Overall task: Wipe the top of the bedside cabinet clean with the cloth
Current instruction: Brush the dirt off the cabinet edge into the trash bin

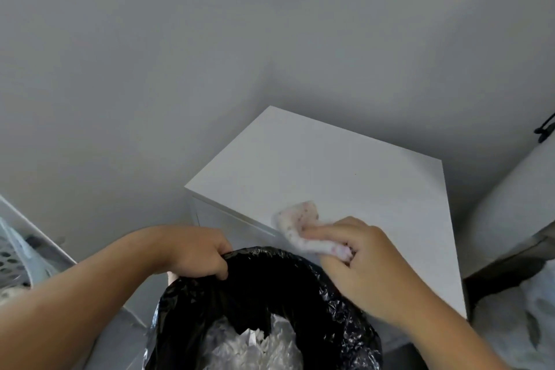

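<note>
While my left hand (199, 252) is closed on the rim of the black bin bag (270, 303), which holds crumpled white paper (249, 345), my right hand (357, 258) presses the speckled cloth (300, 225) onto the white bedside cabinet (330, 165) top's front edge, a perforated basket (12, 258) at far left.

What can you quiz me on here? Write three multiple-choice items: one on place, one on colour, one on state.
1. Where is the cloth?
A. on the cabinet's front edge
B. inside the bag
C. on the floor

2. What colour is the bag?
A. white
B. blue
C. black

3. What is the left hand doing?
A. resting open on the cabinet
B. gripping the bag's rim
C. holding the cloth

Answers: 1 A, the right hand presses it there; 2 C, glossy black plastic; 3 B, its fingers curl over the rim.
</note>
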